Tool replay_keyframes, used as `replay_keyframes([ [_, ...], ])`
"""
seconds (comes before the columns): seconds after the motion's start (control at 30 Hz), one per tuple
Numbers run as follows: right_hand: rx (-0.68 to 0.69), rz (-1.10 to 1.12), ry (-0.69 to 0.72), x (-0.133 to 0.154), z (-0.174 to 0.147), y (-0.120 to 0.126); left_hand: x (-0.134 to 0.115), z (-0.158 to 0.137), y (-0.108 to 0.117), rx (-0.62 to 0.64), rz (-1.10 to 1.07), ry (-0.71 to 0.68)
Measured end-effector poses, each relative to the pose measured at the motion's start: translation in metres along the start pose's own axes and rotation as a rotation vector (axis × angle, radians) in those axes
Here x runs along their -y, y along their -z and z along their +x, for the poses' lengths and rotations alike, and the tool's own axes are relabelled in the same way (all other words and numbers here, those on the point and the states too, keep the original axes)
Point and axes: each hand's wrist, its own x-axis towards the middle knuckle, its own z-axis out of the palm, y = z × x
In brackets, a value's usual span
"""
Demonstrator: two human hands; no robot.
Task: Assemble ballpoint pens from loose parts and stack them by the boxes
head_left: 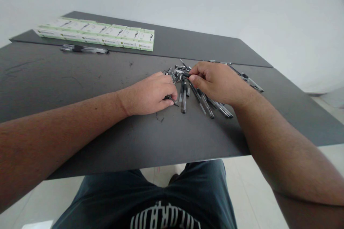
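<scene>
While pens (184,100) crowd right hand (219,80), boxes (110,40) stand apart.

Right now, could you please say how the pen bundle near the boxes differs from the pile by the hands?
The pen bundle is compact and roughly parallel; the pile sprawls at many angles. The bundle is smaller, the pile larger. Both lie on the dark table.

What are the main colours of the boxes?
The boxes are white and light green, clearest in head view.

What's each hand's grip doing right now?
Left hand: closed on a dark pen part, mostly hidden.
Right hand: closed, pinching a black-and-clear pen.
</scene>
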Motion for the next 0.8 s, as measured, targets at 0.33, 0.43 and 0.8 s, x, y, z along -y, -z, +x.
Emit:
replay_keyframes([
  [0.33, 0.008, -0.018, -0.005, 0.0009, -0.0006, 0.0, -0.0014, 0.0011, 0.001, 0.032, -0.043, 0.015],
  [0.43, 0.01, -0.013, -0.001, 0.0012, -0.0008, 0.0008, -0.0024, 0.0008, 0.0016, 0.04, -0.061, 0.03],
  [0.8, 0.014, -0.008, -0.021, 0.0001, -0.0004, -0.0007, -0.0013, -0.0012, -0.0034, -0.114, -0.146, 0.243],
])
